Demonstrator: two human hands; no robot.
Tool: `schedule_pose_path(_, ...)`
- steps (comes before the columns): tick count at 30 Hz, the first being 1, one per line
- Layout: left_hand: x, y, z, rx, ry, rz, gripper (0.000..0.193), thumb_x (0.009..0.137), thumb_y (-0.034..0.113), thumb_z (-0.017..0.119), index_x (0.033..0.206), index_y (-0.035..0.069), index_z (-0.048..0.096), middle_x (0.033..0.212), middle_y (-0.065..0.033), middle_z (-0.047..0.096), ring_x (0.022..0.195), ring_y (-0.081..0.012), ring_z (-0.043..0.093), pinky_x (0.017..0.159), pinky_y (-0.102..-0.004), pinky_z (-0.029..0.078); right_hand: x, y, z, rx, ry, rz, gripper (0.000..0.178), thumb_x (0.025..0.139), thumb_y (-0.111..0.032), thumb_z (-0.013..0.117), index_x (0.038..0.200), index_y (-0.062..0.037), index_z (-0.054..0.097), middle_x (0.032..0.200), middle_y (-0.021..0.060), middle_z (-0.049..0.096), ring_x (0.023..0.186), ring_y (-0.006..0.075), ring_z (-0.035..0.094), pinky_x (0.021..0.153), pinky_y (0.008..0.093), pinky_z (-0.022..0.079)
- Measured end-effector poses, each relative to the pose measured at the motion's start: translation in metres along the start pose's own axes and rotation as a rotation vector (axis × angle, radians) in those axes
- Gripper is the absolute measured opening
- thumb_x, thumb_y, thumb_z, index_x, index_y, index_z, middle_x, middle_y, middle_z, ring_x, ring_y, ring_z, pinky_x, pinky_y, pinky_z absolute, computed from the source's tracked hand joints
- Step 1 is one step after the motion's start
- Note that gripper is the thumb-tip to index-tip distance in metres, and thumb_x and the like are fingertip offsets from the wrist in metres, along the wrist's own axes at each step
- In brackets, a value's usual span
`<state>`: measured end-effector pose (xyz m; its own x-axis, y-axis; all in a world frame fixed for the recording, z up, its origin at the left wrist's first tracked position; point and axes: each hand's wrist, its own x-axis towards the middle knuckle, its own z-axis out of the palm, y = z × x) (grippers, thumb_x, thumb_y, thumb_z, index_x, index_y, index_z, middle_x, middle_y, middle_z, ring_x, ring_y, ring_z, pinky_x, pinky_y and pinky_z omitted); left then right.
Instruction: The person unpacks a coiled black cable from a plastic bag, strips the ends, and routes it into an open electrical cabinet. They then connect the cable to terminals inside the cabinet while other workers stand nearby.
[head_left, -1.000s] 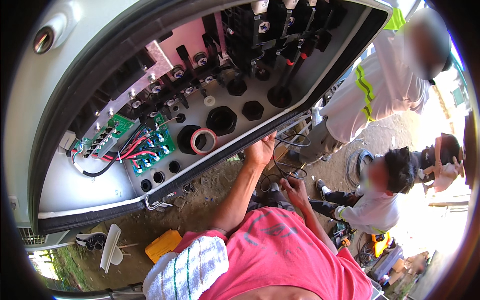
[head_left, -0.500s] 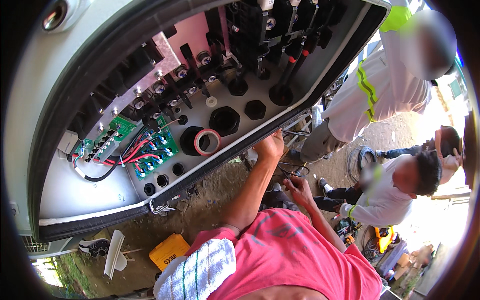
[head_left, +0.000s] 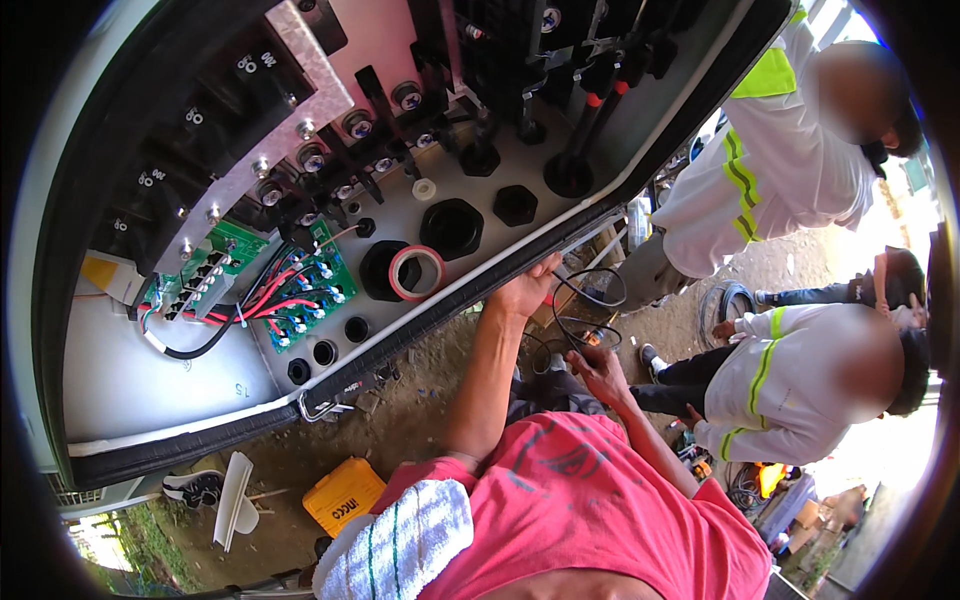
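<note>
An open electrical cabinet (head_left: 330, 385) with a black-sealed rim fills the upper left. My left hand (head_left: 528, 287) is raised against the underside of its lower edge, fingers curled; what they grip is hidden by the edge. Below and to the right, my right hand (head_left: 602, 378) pinches a thin black cable (head_left: 560, 318), which loops up beside the left hand. Inside the cabinet, a roll of reddish tape (head_left: 436, 268) rests on the floor panel by a large black cable gland (head_left: 452, 228). A green circuit board (head_left: 330, 290) carries red and black wires.
Two people in white shirts with yellow-green bands, one upper right (head_left: 760, 190) and one lower (head_left: 800, 375), stand close on my right. A coiled cable (head_left: 722, 305) lies on the dirt ground. A yellow case (head_left: 343, 495) and a white trough-shaped piece (head_left: 233, 500) lie lower left.
The black cable now makes a wider loop between my hands. My left hand has shifted slightly left along the cabinet edge. The lower co-worker has turned and bent differently.
</note>
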<state>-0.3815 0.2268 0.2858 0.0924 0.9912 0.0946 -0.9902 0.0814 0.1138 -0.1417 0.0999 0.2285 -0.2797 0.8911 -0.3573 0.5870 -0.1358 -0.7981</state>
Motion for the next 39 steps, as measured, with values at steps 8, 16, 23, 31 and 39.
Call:
schedule_pose_path(8, -0.005, 0.0, 0.014, -0.106, 0.055, 0.051, 0.026, 0.097, 0.025, 0.068, 0.085, 0.002, 0.071, 0.079, -0.0064, 0.061, 0.069, -0.0138, 0.043, 0.066, -0.0311, 0.032, -0.009, 0.002, -0.001, 0.199, 0.053, -0.014, 0.052, 0.107, -0.042, 0.069, 0.083, 0.0031, 0.067, 0.065, 0.0025, 0.055, 0.066, 0.0109, 0.047, 0.059, 0.0374, 0.04)
schedule_pose_path(16, 0.001, 0.006, -0.035, -0.064, 0.12, -0.103, 0.023, 0.094, 0.018, 0.073, 0.077, 0.007, 0.062, 0.071, 0.0009, 0.048, 0.065, -0.0113, 0.034, 0.063, -0.0282, 0.028, -0.015, 0.012, 0.0, 0.209, 0.126, 0.024, 0.049, 0.106, -0.04, 0.071, 0.081, 0.0027, 0.069, 0.064, 0.0043, 0.057, 0.064, 0.0107, 0.05, 0.058, 0.0368, 0.04)
schedule_pose_path(23, -0.011, 0.009, -0.03, -0.013, 0.15, -0.024, 0.02, 0.098, 0.019, 0.071, 0.093, 0.0, 0.068, 0.086, -0.0043, 0.066, 0.064, -0.0111, 0.042, 0.065, -0.0286, 0.032, -0.013, 0.01, -0.006, 0.249, 0.14, 0.057, 0.051, 0.106, -0.042, 0.071, 0.081, 0.0022, 0.07, 0.065, 0.0036, 0.062, 0.063, 0.0099, 0.052, 0.057, 0.0359, 0.041)
schedule_pose_path(31, -0.015, 0.019, -0.008, -0.079, 0.062, -0.12, 0.017, 0.099, 0.014, 0.067, 0.086, 0.002, 0.066, 0.078, -0.0044, 0.061, 0.057, -0.0083, 0.035, 0.061, -0.0275, 0.026, 0.0, 0.008, -0.006, 0.243, 0.134, 0.021, 0.047, 0.108, -0.038, 0.071, 0.082, 0.0022, 0.068, 0.068, 0.0014, 0.061, 0.068, 0.0081, 0.051, 0.06, 0.0339, 0.041)
schedule_pose_path(39, -0.018, 0.022, 0.024, 0.013, 0.077, -0.072, 0.022, 0.107, 0.021, 0.064, 0.104, -0.001, 0.07, 0.097, -0.0062, 0.067, 0.063, -0.0091, 0.038, 0.061, -0.0254, 0.029, -0.004, -0.005, -0.006, 0.261, 0.101, -0.022, 0.042, 0.109, -0.034, 0.069, 0.086, 0.0015, 0.07, 0.07, 0.0003, 0.06, 0.069, 0.0076, 0.05, 0.06, 0.0336, 0.04)
